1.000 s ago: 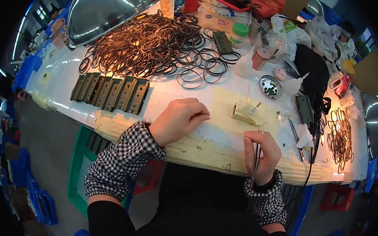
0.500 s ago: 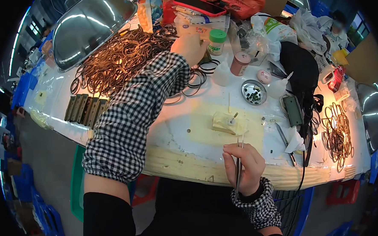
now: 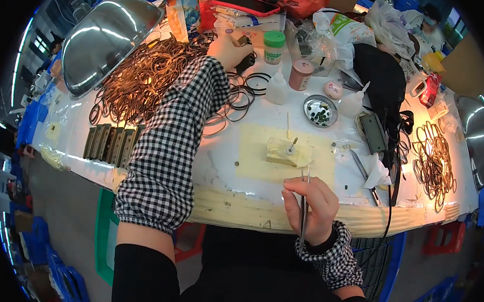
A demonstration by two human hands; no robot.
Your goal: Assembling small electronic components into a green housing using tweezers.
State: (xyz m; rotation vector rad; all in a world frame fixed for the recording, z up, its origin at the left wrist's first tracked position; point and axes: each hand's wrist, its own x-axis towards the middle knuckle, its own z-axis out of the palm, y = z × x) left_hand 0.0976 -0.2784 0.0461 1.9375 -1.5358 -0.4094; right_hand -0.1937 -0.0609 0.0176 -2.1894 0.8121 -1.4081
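The right hand (image 3: 310, 205) pinched thin metal tweezers (image 3: 303, 199) at the worktop's (image 3: 221, 168) near edge — tips toward the small taped block (image 3: 287, 151). The left hand (image 3: 230, 49) closed on a dark object (image 3: 245, 60) near the far edge, beside the rubber rings (image 3: 140, 80).

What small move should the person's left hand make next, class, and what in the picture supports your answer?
Probably draw the left hand back toward the small block on the yellow mat. It is stretched far across the table and closed on a small dark object by the rings, while the right hand holds tweezers just short of the block.
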